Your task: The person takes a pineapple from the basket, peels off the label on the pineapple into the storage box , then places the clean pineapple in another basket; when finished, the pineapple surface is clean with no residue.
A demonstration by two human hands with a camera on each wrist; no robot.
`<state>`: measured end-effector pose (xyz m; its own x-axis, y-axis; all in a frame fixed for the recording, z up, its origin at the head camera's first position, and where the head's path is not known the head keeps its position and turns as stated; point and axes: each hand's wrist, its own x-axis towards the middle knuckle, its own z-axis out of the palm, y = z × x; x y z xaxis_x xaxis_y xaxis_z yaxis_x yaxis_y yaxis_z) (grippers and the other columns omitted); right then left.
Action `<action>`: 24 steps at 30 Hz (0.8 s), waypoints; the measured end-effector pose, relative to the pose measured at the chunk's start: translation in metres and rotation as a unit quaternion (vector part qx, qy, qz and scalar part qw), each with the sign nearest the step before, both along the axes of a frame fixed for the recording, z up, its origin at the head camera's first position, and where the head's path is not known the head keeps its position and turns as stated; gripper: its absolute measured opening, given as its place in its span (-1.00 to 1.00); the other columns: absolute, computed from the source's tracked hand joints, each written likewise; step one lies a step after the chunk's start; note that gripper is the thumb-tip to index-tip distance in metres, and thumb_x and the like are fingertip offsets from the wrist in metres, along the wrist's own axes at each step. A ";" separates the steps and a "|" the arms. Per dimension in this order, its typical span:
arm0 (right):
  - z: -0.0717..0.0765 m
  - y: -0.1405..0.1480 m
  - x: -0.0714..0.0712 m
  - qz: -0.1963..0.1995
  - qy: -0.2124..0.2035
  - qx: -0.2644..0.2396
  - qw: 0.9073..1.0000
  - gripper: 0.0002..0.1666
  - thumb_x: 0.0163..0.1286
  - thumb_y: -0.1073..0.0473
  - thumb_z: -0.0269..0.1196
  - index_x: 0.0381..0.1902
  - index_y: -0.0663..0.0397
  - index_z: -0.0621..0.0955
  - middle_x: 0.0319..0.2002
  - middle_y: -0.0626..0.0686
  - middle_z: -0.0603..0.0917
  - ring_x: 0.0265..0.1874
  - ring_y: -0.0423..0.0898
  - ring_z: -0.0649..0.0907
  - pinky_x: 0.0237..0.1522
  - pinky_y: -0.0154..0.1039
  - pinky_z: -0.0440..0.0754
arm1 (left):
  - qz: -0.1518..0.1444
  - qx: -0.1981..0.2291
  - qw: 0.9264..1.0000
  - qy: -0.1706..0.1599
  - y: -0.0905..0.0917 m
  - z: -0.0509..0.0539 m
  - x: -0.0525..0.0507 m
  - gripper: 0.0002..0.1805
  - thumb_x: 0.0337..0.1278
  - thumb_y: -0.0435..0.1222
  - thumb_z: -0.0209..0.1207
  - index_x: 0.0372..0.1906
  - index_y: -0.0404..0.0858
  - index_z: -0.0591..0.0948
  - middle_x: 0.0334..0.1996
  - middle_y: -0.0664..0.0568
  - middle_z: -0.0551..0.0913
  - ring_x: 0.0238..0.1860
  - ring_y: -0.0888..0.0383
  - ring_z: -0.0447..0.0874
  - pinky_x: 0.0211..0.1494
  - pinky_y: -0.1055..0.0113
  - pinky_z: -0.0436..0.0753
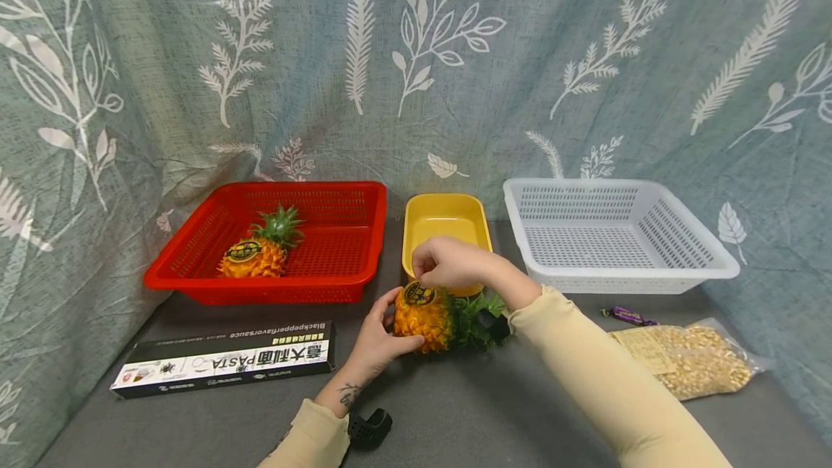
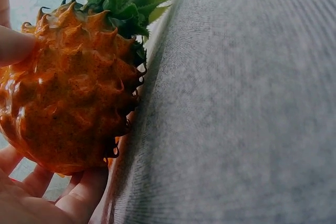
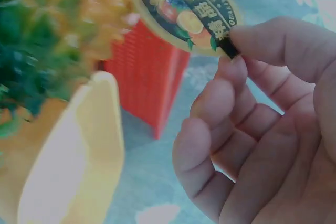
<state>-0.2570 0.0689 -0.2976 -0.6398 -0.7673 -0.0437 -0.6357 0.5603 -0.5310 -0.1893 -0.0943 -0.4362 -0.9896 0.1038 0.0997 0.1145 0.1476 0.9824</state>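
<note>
My left hand point(image 1: 378, 344) grips an orange pineapple point(image 1: 424, 325) that lies on its side, its green leaves pointing right. In the left wrist view, thumb and fingers curl round the pineapple's spiky body point(image 2: 79, 93). Over its top, my right hand point(image 1: 453, 262) pinches an oval black-and-gold fruit sticker point(image 1: 419, 293) by the edge. The right wrist view shows thumb and index finger on one end of the sticker point(image 3: 191, 17), which stands up from the fruit. Whether its far edge still touches the pineapple, I cannot tell.
A red basket point(image 1: 260, 293) holding another labelled pineapple point(image 1: 256, 255) stands back left. Behind my hands is a yellow tray point(image 1: 448, 201); a white basket point(image 1: 624, 276) stands right. A pasta box point(image 1: 227, 360) lies left, a purple-wrapped candy point(image 1: 629, 316) and a bag of corn kernels point(image 1: 695, 360) right.
</note>
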 end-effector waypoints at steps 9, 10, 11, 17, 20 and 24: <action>0.018 0.010 -0.026 -0.116 0.117 0.066 0.984 -0.82 0.19 0.35 0.13 -0.56 0.02 0.49 -0.60 -0.05 0.44 -0.62 -0.16 0.33 -0.54 -0.31 0.25 | -0.001 -0.003 1.000 -0.010 -0.001 0.001 0.000 -0.09 -0.28 -0.47 0.36 0.33 -0.31 0.22 0.21 -0.22 0.30 0.06 -0.11 0.42 -0.07 0.22 0.52; 0.017 0.009 -0.030 -0.128 0.132 0.083 0.979 -0.78 0.19 0.36 0.12 -0.59 0.01 0.44 -0.63 -0.05 0.38 -0.64 -0.16 0.28 -0.56 -0.30 0.20 | -0.001 -0.002 1.000 -0.010 -0.001 0.002 0.001 -0.09 -0.28 -0.47 0.36 0.33 -0.31 0.22 0.22 -0.23 0.30 0.07 -0.11 0.41 -0.06 0.21 0.52; 0.016 0.009 -0.034 -0.139 0.144 0.099 0.975 -0.75 0.20 0.36 0.11 -0.62 0.00 0.39 -0.65 -0.05 0.31 -0.64 -0.15 0.23 -0.57 -0.29 0.15 | -0.001 -0.001 1.000 -0.010 -0.001 0.002 0.001 -0.09 -0.28 -0.47 0.36 0.33 -0.31 0.22 0.22 -0.23 0.29 0.07 -0.11 0.41 -0.06 0.21 0.51; -0.007 0.007 -0.052 -0.159 0.175 0.192 0.953 -0.78 0.32 0.29 0.10 -0.55 0.05 0.48 -0.65 -0.05 0.34 -0.69 -0.16 0.30 -0.62 -0.31 0.23 | 0.001 -0.005 1.000 -0.002 -0.001 0.000 0.001 -0.09 -0.31 -0.46 0.38 0.31 -0.33 0.24 0.18 -0.25 0.31 0.02 -0.09 0.41 -0.07 0.25 0.48; -0.019 0.006 -0.055 -0.142 0.178 0.229 0.946 -0.77 0.35 0.26 0.10 -0.54 0.05 0.52 -0.67 -0.05 0.38 -0.70 -0.17 0.35 -0.64 -0.32 0.29 | 0.002 -0.007 1.000 0.000 -0.002 -0.001 0.001 -0.09 -0.32 -0.46 0.38 0.31 -0.34 0.24 0.16 -0.25 0.33 0.00 -0.07 0.41 -0.08 0.27 0.49; -0.026 0.006 -0.057 -0.118 0.172 0.238 0.949 -0.54 0.31 0.37 0.06 -0.74 -0.04 0.24 -0.75 -0.09 0.09 -0.72 -0.20 0.08 -0.63 -0.33 0.06 | 0.004 -0.009 1.000 0.002 -0.001 -0.001 0.000 -0.08 -0.33 -0.46 0.38 0.31 -0.33 0.24 0.15 -0.25 0.34 -0.01 -0.07 0.41 -0.10 0.29 0.49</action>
<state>-0.3136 0.0744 -0.3236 -0.8300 -0.5475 -0.1064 -0.5534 0.8322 0.0343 -0.1892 -0.0958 -0.4373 -0.9900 0.0980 0.1013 0.1167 0.1664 0.9791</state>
